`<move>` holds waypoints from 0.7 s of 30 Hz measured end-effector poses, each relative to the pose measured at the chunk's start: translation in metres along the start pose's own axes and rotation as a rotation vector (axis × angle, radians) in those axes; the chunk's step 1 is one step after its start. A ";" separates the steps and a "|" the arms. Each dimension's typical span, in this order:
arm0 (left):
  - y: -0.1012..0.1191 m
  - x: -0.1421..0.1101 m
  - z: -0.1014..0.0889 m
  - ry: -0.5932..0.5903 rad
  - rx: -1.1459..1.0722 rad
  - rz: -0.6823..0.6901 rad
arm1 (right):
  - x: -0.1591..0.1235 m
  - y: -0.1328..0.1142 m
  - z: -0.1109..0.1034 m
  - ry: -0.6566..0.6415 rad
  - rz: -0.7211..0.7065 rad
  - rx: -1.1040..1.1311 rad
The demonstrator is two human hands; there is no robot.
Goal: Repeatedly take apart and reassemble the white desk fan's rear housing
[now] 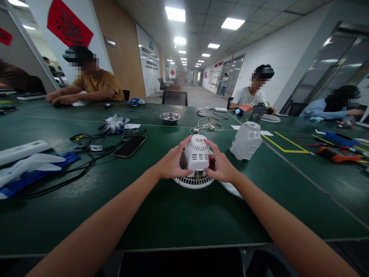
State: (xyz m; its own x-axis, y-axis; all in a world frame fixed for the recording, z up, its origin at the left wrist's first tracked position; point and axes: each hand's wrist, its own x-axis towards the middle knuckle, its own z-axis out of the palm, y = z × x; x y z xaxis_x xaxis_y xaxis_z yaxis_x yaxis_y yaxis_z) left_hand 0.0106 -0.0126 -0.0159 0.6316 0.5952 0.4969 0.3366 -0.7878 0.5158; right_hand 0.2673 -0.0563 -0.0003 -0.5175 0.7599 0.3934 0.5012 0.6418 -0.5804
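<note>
Between my two hands is a white vented fan motor cover [196, 154], set over the middle of a round white fan grille [193, 183] that lies on the green table. My left hand [175, 159] grips the cover's left side, thumb at its lower front edge. From the right, my right hand [221, 163] holds the same cover, fingers over its top side and thumb low in front. Part of a motor shows dimly beneath the cover. A second white vented housing [246, 141] stands on the table to the right of my right hand, apart from it.
Left lie a black phone [131, 146], dark cables [86, 165], work gloves [113, 125] and a blue-and-white glove [34, 169]. A steel bowl [170, 117] and white cable [206, 125] sit farther back. An orange multimeter [338, 154] lies right. Several people sit around the table.
</note>
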 end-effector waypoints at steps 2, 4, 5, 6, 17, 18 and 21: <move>0.005 0.000 -0.002 -0.002 0.017 -0.018 | 0.000 -0.003 0.000 -0.008 0.038 0.017; 0.010 0.001 -0.004 0.000 0.044 -0.044 | 0.000 -0.005 0.000 -0.011 0.076 0.039; 0.012 0.001 -0.004 0.001 0.059 -0.052 | 0.000 -0.006 0.000 -0.010 0.091 0.049; 0.012 0.001 -0.004 0.004 0.071 -0.057 | 0.000 -0.007 0.000 -0.008 0.101 0.056; 0.009 0.005 0.000 0.031 0.123 -0.062 | 0.002 -0.009 -0.001 -0.014 0.106 0.034; 0.010 0.005 0.000 0.030 0.127 -0.061 | 0.002 -0.008 -0.001 -0.018 0.108 0.037; 0.011 0.004 -0.002 0.028 0.117 -0.049 | 0.001 -0.008 -0.002 -0.019 0.113 0.040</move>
State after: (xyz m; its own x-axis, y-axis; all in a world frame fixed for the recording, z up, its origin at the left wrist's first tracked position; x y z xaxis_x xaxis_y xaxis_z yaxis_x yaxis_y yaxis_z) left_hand 0.0149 -0.0188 -0.0068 0.5935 0.6361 0.4931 0.4467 -0.7700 0.4556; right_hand 0.2642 -0.0605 0.0064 -0.4726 0.8246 0.3108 0.5289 0.5475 -0.6484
